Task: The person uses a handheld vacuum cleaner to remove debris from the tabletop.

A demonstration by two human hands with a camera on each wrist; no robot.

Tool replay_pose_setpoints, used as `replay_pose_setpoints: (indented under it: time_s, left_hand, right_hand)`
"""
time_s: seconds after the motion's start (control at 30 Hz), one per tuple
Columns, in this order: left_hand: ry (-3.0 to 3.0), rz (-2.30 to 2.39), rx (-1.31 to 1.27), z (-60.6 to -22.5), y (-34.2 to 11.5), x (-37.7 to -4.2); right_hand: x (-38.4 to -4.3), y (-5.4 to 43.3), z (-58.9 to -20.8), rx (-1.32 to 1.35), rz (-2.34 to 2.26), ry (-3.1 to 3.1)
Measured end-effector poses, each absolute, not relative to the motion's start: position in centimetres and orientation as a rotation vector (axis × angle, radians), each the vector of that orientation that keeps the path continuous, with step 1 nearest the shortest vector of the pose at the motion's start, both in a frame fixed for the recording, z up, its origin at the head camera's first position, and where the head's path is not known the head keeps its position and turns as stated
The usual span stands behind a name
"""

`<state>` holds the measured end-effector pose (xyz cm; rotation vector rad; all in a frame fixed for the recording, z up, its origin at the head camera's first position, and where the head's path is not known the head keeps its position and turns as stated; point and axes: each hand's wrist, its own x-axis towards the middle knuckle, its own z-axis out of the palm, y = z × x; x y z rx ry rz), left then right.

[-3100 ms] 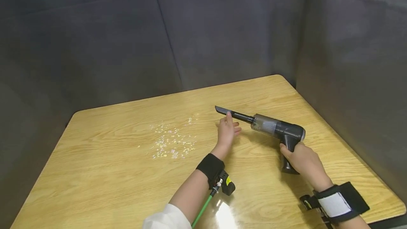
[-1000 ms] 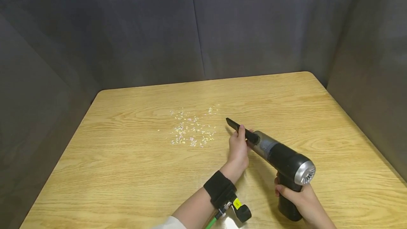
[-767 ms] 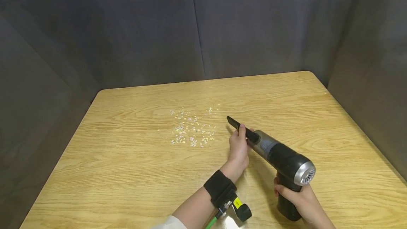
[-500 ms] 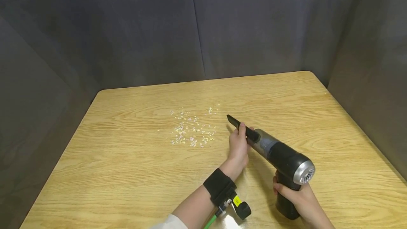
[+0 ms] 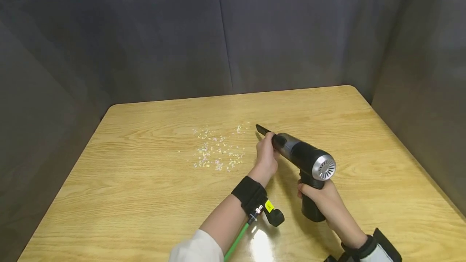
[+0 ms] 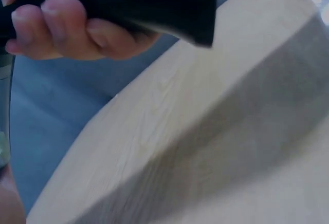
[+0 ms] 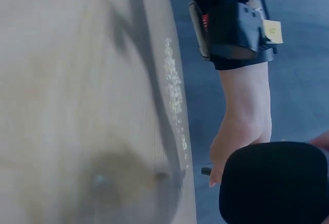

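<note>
Right hand [image 5: 324, 199], fingers curled, grips a black pistol-shaped plastic appliance [image 5: 304, 155]. Left hand [image 5: 266, 157] is wrapped round its tapered black nozzle [image 6: 164, 3].

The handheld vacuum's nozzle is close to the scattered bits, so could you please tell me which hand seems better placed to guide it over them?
Probably the left hand: it grips the nozzle near the scattered bits, while the right hand holds the handle farther back.

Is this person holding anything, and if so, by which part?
Yes, a black handheld vacuum: the right hand grips its handle, while the left hand has its fingers curled around the slim nozzle.
</note>
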<state>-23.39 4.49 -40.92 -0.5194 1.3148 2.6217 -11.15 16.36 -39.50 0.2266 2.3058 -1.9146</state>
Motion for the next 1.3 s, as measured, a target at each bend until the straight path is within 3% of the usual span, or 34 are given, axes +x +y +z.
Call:
replay_pose_setpoints:
  time_s: [0.53,1.3]
  left_hand:
    - [1.224,2.693,-0.540,-42.3,3.3,-26.8]
    - [1.243,2.686,-0.532,-42.7,2.8,-26.2]
  right_hand:
    - [-15.3,14.8,-39.9,0.239,-1.883,2.367]
    - [-14.9,14.3,-39.9,0.231,-1.901,2.347]
